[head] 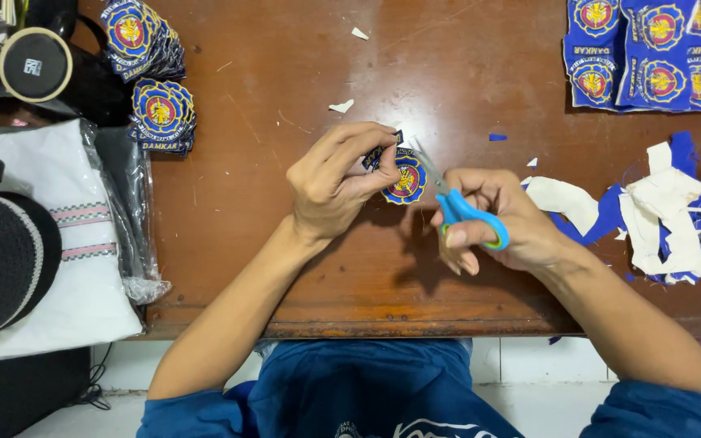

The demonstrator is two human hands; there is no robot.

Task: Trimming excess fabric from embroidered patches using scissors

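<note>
1. Bright, even overhead light; colours vivid.
2. Soft shadow on wooden table (383, 268) below both hands.
3. Mild sheen on tabletop, no harsh glare.
4. Sharp centre; slight wide-angle stretch at edges.

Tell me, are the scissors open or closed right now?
Cannot tell for sure. The right hand grips the blue-handled scissors with blades at the round patch held by the left hand, but the blades look blurred.
</note>
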